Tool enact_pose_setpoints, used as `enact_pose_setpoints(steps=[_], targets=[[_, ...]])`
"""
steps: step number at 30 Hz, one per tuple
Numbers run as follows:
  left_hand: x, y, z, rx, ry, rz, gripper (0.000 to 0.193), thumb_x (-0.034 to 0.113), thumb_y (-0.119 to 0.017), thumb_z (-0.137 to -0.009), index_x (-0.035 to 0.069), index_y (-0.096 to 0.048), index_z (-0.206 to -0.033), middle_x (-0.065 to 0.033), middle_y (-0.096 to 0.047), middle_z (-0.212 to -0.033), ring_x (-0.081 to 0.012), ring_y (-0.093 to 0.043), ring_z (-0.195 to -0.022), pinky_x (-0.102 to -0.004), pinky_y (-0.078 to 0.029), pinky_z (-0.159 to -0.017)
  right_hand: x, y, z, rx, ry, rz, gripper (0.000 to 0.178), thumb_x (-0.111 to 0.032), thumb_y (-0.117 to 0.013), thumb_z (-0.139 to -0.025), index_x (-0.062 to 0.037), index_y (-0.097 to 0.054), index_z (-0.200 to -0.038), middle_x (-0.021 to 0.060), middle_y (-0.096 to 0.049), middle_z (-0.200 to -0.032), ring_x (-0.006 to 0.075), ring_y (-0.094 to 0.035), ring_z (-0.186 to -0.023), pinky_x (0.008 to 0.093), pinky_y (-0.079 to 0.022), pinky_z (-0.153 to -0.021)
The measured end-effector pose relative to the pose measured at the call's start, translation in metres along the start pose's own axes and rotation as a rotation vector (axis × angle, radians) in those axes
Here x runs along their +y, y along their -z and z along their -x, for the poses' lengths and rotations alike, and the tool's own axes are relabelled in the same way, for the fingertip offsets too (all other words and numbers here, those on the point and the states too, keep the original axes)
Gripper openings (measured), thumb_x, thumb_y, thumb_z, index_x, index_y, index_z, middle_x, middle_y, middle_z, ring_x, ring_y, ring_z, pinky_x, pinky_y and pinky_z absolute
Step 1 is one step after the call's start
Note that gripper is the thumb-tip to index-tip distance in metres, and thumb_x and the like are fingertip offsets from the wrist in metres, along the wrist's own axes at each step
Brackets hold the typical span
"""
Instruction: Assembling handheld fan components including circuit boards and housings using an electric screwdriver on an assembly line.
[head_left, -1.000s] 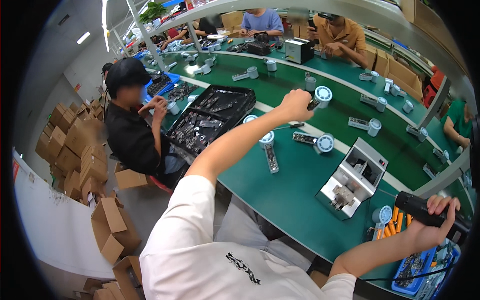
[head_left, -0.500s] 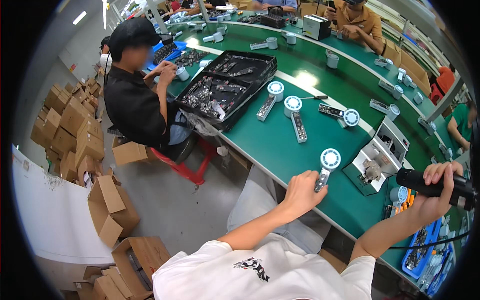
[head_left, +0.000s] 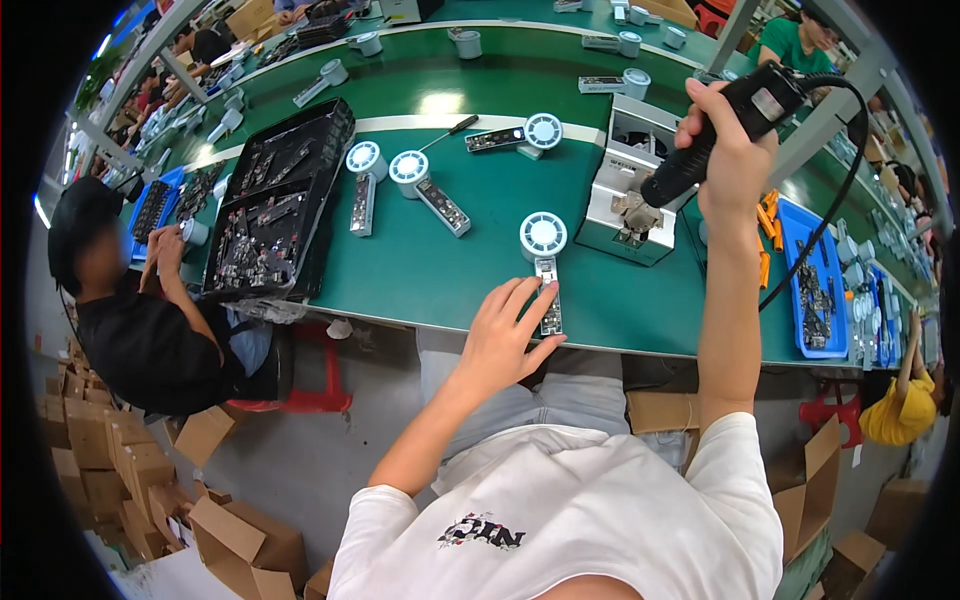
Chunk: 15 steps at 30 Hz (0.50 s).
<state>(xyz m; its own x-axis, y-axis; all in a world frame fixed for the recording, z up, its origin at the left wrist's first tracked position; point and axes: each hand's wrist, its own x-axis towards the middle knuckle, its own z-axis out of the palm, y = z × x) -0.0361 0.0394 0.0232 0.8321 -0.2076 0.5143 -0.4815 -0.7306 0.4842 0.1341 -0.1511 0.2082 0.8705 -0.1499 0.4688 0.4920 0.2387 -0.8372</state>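
A handheld fan with a round pale-blue head lies on the green table in front of me, its handle showing a bare circuit board. My left hand rests on that handle, fingers spread, with the thumb near its lower end. Raised at the right, my right hand is wrapped round a black corded electric screwdriver. Its metal nose is over the front of a white box-shaped machine, likely a screw feeder; whether they touch, I cannot tell.
Several similar fans and a screwdriver lie farther back. A black tray of circuit boards is at the left, beside a seated co-worker. Orange-handled tools and a blue tray stand at the right; a cable hangs there.
The view has swung to the right. The fan, held up in my left hand before, now lies on the table with the fingers loosened. My right hand has brought the electric screwdriver to the white machine.
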Motion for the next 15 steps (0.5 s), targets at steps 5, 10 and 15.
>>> enact_pose_setpoints(steps=[5,10,15], targets=[[-0.001,-0.002,0.002,-0.025,0.008,-0.019,0.060,0.029,-0.079,-0.079,0.004,-0.060,-0.131,-0.0149,-0.054,-0.132,-0.0383,-0.049,-0.125,-0.0484,-0.044,-0.102,-0.001,-0.007,0.003,-0.032,0.052,0.127,0.015,-0.007,-0.074,-0.084,-0.0015,-0.061,-0.081,0.0041,-0.055,-0.063,0.0147,-0.054,-0.051,0.0280,-0.044,-0.049],[-0.001,-0.005,-0.001,-0.008,0.022,-0.018,0.062,0.026,-0.083,-0.074,0.005,-0.062,-0.128,-0.0143,-0.054,-0.137,-0.0372,-0.050,-0.128,-0.0494,-0.046,-0.102,-0.008,-0.009,0.005,-0.042,0.091,0.138,0.021,-0.012,-0.076,-0.083,-0.0011,-0.062,-0.072,0.0029,-0.058,-0.058,0.0117,-0.055,-0.048,0.0251,-0.043,-0.049],[0.001,-0.008,-0.001,0.028,0.038,0.022,0.060,0.027,-0.081,-0.076,0.003,-0.061,-0.128,-0.0145,-0.057,-0.135,-0.0362,-0.054,-0.125,-0.0511,-0.043,-0.106,-0.001,-0.012,0.008,-0.042,0.066,0.222,0.016,-0.005,-0.073,-0.083,-0.0016,-0.059,-0.075,0.0046,-0.055,-0.060,0.0144,-0.053,-0.048,0.0278,-0.042,-0.048]])
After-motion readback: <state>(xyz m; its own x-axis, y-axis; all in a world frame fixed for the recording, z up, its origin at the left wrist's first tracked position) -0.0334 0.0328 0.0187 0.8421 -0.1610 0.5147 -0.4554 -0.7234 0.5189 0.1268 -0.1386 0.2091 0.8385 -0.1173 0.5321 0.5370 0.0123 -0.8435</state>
